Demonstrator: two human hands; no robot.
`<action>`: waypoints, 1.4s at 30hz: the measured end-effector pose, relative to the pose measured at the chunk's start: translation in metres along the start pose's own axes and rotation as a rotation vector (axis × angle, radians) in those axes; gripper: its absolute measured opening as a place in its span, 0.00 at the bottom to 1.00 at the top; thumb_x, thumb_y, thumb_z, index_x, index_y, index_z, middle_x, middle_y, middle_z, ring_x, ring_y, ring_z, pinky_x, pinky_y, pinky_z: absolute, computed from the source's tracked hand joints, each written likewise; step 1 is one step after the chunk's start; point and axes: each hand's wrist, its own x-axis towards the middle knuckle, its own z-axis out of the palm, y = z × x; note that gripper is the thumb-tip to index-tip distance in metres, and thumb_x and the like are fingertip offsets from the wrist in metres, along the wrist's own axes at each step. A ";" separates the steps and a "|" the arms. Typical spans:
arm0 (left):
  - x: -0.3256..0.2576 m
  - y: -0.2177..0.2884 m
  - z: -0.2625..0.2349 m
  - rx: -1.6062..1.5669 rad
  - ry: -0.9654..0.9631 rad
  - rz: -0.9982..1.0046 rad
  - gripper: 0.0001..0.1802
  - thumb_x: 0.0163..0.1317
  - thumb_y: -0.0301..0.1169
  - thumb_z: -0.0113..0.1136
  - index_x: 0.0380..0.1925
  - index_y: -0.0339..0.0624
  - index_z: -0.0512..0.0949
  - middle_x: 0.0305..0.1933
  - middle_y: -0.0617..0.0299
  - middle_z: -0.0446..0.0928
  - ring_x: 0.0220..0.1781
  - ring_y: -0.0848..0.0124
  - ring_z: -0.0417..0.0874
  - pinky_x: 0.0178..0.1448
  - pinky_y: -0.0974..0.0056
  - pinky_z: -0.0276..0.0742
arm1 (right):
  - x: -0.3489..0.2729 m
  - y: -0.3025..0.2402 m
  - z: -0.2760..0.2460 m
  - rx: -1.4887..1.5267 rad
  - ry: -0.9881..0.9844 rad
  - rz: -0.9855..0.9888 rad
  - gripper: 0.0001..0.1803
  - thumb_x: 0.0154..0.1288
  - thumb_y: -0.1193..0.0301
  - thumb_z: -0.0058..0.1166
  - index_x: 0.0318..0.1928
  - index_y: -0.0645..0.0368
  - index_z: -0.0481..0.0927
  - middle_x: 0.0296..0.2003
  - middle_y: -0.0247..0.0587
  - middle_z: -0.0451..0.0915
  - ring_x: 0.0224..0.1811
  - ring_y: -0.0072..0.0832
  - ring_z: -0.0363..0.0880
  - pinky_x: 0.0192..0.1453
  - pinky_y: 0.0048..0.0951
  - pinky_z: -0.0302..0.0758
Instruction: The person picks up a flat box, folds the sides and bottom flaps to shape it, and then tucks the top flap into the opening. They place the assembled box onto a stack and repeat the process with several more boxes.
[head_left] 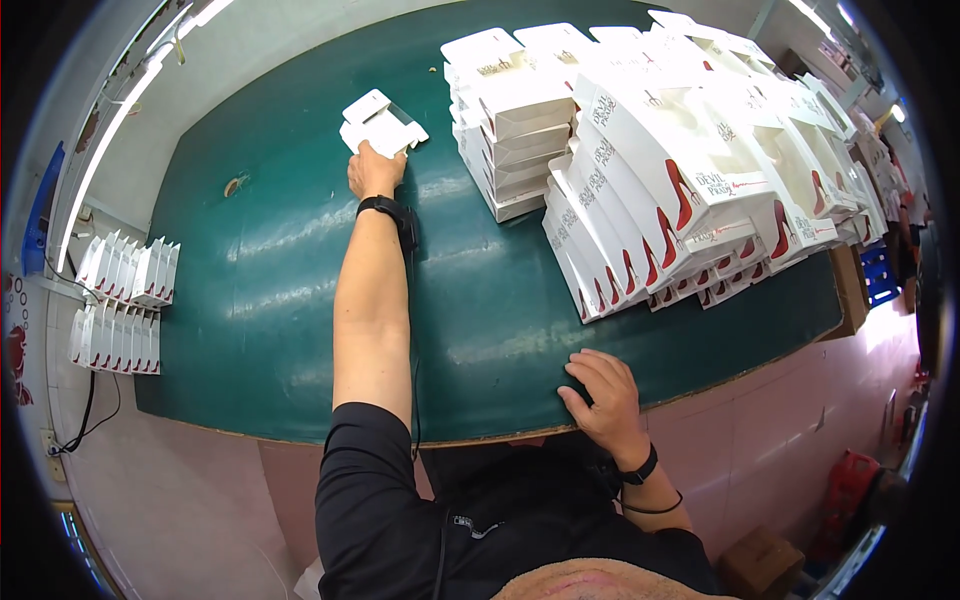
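Observation:
My left arm stretches far across the green tabletop. At its end, my left hand (377, 172) has its fingers closed on the near edge of a small white window box (380, 125), which lies by itself with its flap out. My right hand (606, 402) rests near the table's front edge, holding nothing, its fingers loosely bent and thumb apart. Beyond it rise nested piles of white window boxes (640, 215) printed with red high-heeled shoes. Left of these stands another stack of white boxes (520, 125), their windowed sides facing up.
The green table (290, 330) has a worn spot (235, 186) at its left. Two rows of white boxes (120, 300) stand beyond the table's left edge. At the right are a cardboard box (848, 290) and a blue plastic crate (880, 275). A red object (850, 490) sits on the floor.

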 end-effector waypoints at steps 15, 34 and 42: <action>-0.006 -0.029 -0.021 -0.041 0.125 0.130 0.23 0.69 0.42 0.57 0.57 0.40 0.80 0.52 0.35 0.86 0.56 0.37 0.86 0.64 0.42 0.80 | -0.002 0.002 0.000 -0.007 0.024 -0.025 0.17 0.59 0.68 0.73 0.48 0.59 0.87 0.52 0.42 0.87 0.60 0.42 0.84 0.64 0.43 0.78; -0.164 -0.125 -0.150 -0.358 0.235 0.446 0.11 0.72 0.32 0.58 0.46 0.38 0.85 0.35 0.45 0.86 0.36 0.49 0.88 0.42 0.50 0.81 | -0.012 0.000 0.001 0.013 0.040 -0.096 0.18 0.59 0.72 0.72 0.49 0.62 0.86 0.55 0.47 0.86 0.59 0.47 0.83 0.64 0.43 0.78; -0.267 -0.126 -0.255 -0.439 -0.105 0.499 0.09 0.73 0.29 0.61 0.43 0.34 0.85 0.27 0.53 0.82 0.27 0.70 0.80 0.35 0.63 0.76 | 0.022 -0.051 -0.003 0.304 -0.008 -0.249 0.23 0.63 0.73 0.72 0.58 0.61 0.83 0.62 0.51 0.82 0.64 0.49 0.82 0.68 0.41 0.77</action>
